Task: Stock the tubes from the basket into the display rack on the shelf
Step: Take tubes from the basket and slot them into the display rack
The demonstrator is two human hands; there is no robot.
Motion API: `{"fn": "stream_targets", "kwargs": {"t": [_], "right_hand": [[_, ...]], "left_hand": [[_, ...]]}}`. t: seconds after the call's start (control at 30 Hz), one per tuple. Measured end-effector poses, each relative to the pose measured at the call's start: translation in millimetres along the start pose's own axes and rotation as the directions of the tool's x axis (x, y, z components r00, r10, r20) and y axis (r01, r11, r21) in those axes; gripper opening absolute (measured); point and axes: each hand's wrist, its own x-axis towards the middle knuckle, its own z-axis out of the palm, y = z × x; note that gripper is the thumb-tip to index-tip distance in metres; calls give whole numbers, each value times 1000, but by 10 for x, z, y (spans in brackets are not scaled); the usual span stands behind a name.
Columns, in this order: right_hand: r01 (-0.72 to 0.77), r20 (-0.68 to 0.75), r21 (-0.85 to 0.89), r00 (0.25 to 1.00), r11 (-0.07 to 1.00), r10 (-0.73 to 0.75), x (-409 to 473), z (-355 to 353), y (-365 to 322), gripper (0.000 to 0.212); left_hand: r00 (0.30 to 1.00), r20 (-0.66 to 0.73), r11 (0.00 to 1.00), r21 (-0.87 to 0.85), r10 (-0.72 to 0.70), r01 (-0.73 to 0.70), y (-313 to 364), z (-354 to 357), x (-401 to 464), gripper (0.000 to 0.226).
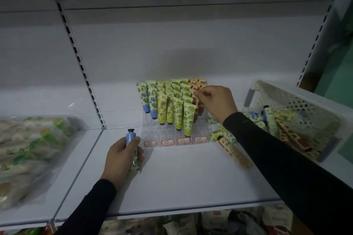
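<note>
A clear display rack (pixel 172 133) stands mid-shelf with rows of blue-flowered, yellow, green and orange tubes standing cap down. My right hand (pixel 215 101) pinches the top of an orange tube (pixel 195 94) in the rack's right column. My left hand (pixel 122 156) grips a blue-flowered tube (pixel 130 136) upright, black cap up, just left of the rack's front. A white perforated basket (pixel 305 99) sits tilted at the right with several tubes inside.
Loose tubes (pixel 232 149) lie on the white shelf (pixel 181 177) between rack and basket. Bagged goods (pixel 28 150) fill the neighbouring shelf bay at left. More packets (pixel 210 223) show on the shelf below. A slotted upright (pixel 84 74) divides the bays.
</note>
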Motion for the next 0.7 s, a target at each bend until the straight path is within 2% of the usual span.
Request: {"fn": "stream_targets", "kwargs": {"t": [0.23,0.57,0.7], "right_hand": [[18,20,-73,1000,997,-16,43,16,-3,29],[-40,62,-41,997,998,42,17,-11,-44,32],[-78,58,1,995,997,78,-10,-39,-68,50]], "left_hand": [[1000,-13,1000,-3,-5,5,-3,13,-2,32],[1000,11,1000,6,2,-2,10,-14,-11,30],[1000,17,1000,-6,1,-1,15,-22,-17,28]]}}
